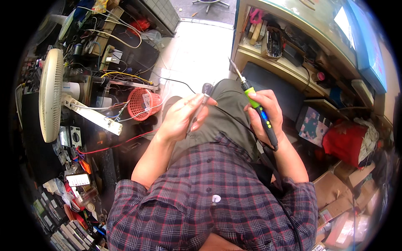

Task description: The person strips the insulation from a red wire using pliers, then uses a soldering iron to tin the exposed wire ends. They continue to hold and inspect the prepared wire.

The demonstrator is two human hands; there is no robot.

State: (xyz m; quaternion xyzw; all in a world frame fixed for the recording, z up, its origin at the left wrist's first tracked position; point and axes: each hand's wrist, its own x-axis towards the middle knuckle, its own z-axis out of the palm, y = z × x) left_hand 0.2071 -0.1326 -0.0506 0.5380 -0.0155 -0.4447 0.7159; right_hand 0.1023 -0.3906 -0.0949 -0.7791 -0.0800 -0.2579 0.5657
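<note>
My right hand (266, 111) is closed round the handle of a soldering iron (267, 125), green and black with a small lit display. Its bare metal tip points up and away to the left, touching nothing. A black cord runs from its butt end. Held between the fingers of my left hand (184, 117) is a slim grey metal pen-shaped tool (205, 99) with a dark, rounded end; its exact kind is unclear. The two tools are apart, both in the air above my lap.
On the left stand a white fan (51, 95), a red plastic basket (144, 104), loose wires and a cluttered bench. A wooden shelf unit (289, 62) with boxes stands at right, near a red bag (343, 142). A black cable crosses my lap.
</note>
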